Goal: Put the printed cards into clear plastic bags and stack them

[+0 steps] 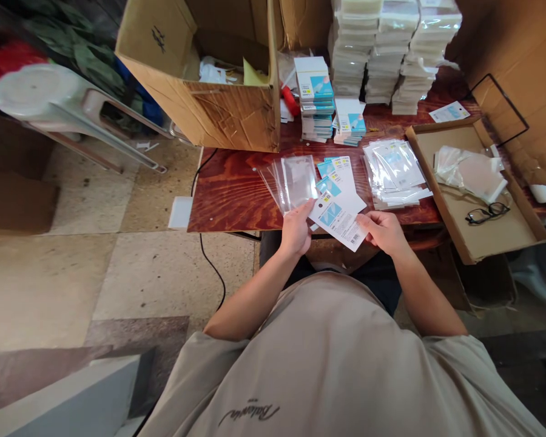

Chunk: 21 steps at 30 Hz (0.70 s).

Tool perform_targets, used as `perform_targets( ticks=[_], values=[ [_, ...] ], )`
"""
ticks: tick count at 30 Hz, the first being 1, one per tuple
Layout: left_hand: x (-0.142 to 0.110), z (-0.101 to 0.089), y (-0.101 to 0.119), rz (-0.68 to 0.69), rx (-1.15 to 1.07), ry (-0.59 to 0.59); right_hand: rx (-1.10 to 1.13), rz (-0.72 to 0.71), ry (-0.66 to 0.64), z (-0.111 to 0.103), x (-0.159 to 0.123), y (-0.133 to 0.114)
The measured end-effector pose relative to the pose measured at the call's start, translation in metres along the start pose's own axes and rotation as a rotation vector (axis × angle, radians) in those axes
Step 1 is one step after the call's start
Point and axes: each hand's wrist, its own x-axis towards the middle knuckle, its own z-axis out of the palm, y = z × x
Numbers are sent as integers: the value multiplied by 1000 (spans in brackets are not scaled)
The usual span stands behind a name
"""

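A white and blue printed card (339, 220) is held tilted over the table's front edge. My left hand (296, 229) pinches its upper left corner, and my right hand (383, 232) grips its right edge between thumb and fingers. Just beyond it, more printed cards (348, 187) lie fanned on the table. Clear plastic sleeves (296, 177) are spread beside them, close to my left hand; whether that hand also touches a sleeve I cannot tell. To the right, a pile of sleeves with cards inside (394, 170) sits near my right hand.
On the red-brown table (227, 188) stand a large open carton (227, 115), stacks of cards (316, 97) and tall stacks of packed sleeves (382, 54). A shallow cardboard tray (477, 243) at right holds glasses (486, 212) and plastic bags. A white stool (40, 91) is at left.
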Motion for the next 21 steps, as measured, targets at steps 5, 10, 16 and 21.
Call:
perform_targets(
  ticks=[5, 10, 16, 21],
  values=[
    [-9, -1, -13, -53, -5, -81, 25, -88, 123, 16, 14, 6],
    [-24, 4, -23, -84, -30, -79, 160, -152, 326, 56, 26, 19],
    [-7, -12, -5, 106, -63, 75, 155, -185, 247, 62, 22, 16],
    [-1, -12, 0, 226, -17, 68, 39, -246, 366, 60, 21, 5]
  ],
)
